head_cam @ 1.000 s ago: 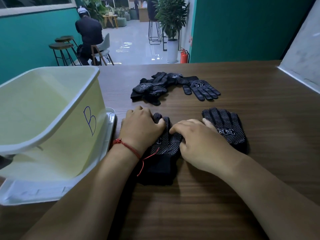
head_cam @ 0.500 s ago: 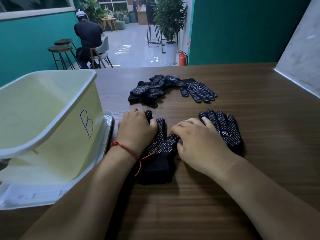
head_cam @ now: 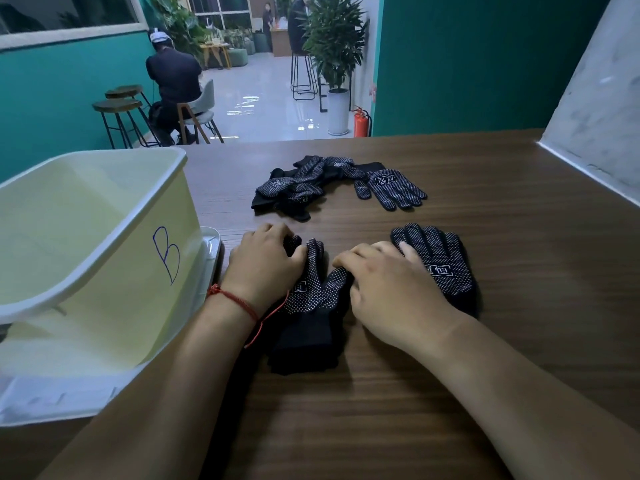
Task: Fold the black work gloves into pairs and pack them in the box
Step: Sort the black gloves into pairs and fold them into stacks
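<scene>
Two black dotted work gloves lie side by side on the wooden table (head_cam: 450, 393). My left hand (head_cam: 265, 268) curls over the fingertips of the left glove (head_cam: 311, 296) and pinches them between thumb and fingers. My right hand (head_cam: 388, 292) lies flat between the two, its thumb side on the left glove's thumb. Its straight fingers rest on the right glove (head_cam: 441, 265). A loose pile of several more gloves (head_cam: 298, 187) sits farther back, with one glove (head_cam: 391, 188) spread flat beside it. The pale yellow box (head_cam: 104, 258), marked B, stands at the left.
The box stands on a white lid or tray (head_cam: 207, 244) close to my left wrist. A grey wall panel (head_cam: 595, 126) borders the table at the right. Beyond the far edge are stools, a seated person, a potted plant and a fire extinguisher.
My left hand has drawn the left glove's fingers slightly leftward, and one fingertip now shows between its thumb and fingers. My right hand has hardly moved.
</scene>
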Action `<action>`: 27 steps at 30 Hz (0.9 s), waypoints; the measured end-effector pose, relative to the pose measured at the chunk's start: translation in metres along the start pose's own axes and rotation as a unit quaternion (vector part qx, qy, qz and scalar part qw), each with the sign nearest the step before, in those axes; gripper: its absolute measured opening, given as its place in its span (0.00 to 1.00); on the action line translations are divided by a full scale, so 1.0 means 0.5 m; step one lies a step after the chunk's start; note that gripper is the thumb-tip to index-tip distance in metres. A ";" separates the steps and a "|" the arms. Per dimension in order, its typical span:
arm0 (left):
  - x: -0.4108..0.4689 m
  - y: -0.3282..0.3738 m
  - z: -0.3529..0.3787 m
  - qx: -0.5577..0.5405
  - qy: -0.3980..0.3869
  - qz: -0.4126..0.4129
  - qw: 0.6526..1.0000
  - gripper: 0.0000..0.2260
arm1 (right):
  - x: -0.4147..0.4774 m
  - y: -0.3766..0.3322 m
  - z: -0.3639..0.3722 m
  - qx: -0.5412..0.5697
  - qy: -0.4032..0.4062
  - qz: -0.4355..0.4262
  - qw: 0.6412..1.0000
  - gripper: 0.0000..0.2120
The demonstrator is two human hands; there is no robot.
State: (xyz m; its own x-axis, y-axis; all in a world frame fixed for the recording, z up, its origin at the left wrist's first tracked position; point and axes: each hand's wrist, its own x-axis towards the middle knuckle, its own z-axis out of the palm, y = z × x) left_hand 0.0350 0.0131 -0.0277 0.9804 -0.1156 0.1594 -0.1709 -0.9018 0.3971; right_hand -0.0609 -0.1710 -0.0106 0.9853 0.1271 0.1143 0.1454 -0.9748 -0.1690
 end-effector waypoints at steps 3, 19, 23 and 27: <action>0.008 -0.002 0.003 -0.021 -0.005 -0.009 1.000 0.18 | 0.001 0.002 0.001 -0.003 -0.001 -0.001 1.000 0.20; -0.003 0.004 -0.028 -0.135 -0.007 -0.024 0.991 0.11 | 0.004 0.008 0.006 0.002 -0.009 -0.001 1.000 0.20; -0.014 0.000 -0.036 -0.045 -0.059 -0.009 0.997 0.26 | 0.004 0.010 0.008 0.002 -0.008 0.000 1.000 0.20; -0.018 0.001 -0.039 -0.031 -0.067 -0.002 0.997 0.20 | 0.004 0.010 0.009 0.005 -0.005 0.001 1.000 0.20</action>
State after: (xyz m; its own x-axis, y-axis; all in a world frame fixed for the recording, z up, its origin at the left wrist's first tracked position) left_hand 0.0241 0.0216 -0.0112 0.9847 -0.1705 0.0367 -0.1685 -0.8751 0.4536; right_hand -0.0579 -0.1747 -0.0157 0.9864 0.1278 0.1034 0.1448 -0.9731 -0.1792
